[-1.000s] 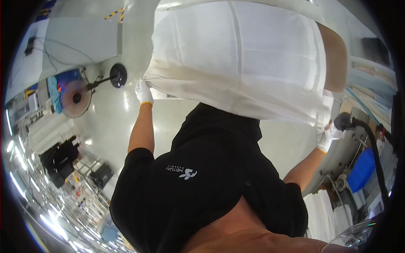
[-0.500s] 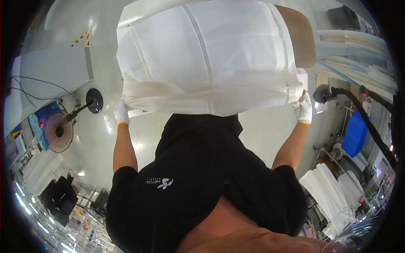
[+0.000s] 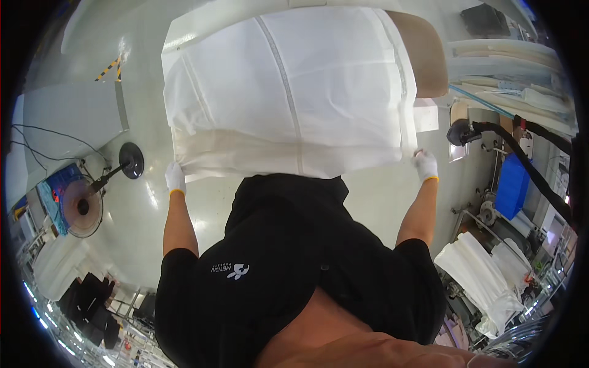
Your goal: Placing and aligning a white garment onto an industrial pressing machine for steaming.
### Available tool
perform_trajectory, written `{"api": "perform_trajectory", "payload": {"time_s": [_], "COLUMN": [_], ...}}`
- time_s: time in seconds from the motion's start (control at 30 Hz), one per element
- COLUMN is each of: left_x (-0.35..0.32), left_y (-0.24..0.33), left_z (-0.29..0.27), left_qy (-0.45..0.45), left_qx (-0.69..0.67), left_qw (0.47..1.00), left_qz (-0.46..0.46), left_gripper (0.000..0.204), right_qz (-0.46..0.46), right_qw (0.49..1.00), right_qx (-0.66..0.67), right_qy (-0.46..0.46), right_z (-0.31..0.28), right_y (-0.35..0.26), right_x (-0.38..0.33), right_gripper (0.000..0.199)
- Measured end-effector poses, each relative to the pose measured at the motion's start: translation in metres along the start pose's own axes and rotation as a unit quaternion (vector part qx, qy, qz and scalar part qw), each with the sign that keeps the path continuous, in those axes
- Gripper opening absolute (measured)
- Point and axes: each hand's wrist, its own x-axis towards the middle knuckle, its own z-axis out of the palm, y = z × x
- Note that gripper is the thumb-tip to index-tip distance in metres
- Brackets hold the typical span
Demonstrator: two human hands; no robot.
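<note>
A large white fabric sheet (image 3: pixel 343 80) with grey lengthwise stripes lies draped over a broad surface in front of me, its near edge slightly wrinkled and hanging by my waist. Part of a brown rounded panel (image 3: pixel 423 55) shows from under its right side. My left hand (image 3: pixel 175 178), in a white glove with a yellow cuff, is closed on the sheet's near left corner. At the near right corner, my gloved right hand (image 3: pixel 426 165) has its fingers curled in against the fabric's edge; its fingertips are partly hidden.
A fan (image 3: pixel 84 207) and a round black base (image 3: pixel 131 161) stand to the left, beside a grey table (image 3: pixel 67 110) with black cables. On the right are a black flexible hose (image 3: pixel 521 147), a blue bin (image 3: pixel 513 187), stacked pale sheets (image 3: pixel 503 61) and white cloth (image 3: pixel 472 270).
My right hand has moved left and slightly down, and the bunched right corner of the sheet now lies flatter. The near edge sits a little lower. My left hand stays at its corner.
</note>
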Motion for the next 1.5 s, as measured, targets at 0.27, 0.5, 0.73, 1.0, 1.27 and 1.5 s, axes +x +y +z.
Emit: {"api": "perform_trajectory", "payload": {"time_s": [0.27,0.5,0.73,1.0,1.27,1.5], "left_x": [0.011,0.002,0.004,0.040,0.058,0.057], "left_y": [0.029,0.033,0.031,0.033,0.023,0.010], "left_z": [0.013,0.022,0.019,0.024,0.020,0.008], "left_qy": [-0.020,-0.033,-0.044,-0.060,-0.087,-0.061], "left_qx": [0.066,0.046,0.012,-0.021,-0.018,0.034], "left_qw": [0.998,0.998,0.999,0.998,0.996,0.996], "left_qz": [-0.012,-0.010,-0.007,-0.009,-0.005,0.050], "left_gripper": [0.046,0.046,0.045,0.045,0.042,0.041], "right_qz": [0.039,0.087,0.062,-0.042,-0.215,-0.312], "right_qw": [0.911,0.864,0.880,0.932,0.914,0.854], "right_qx": [-0.385,-0.459,-0.429,-0.318,-0.204,-0.244], "right_qy": [0.144,0.185,0.194,0.169,0.278,0.339], "right_z": [0.024,0.012,0.025,0.061,0.094,0.124], "right_y": [0.016,0.015,-0.018,-0.072,-0.086,-0.140], "right_x": [0.015,0.028,0.010,0.002,0.031,0.022], "right_gripper": [0.023,0.026,0.025,0.024,0.019,0.025]}}
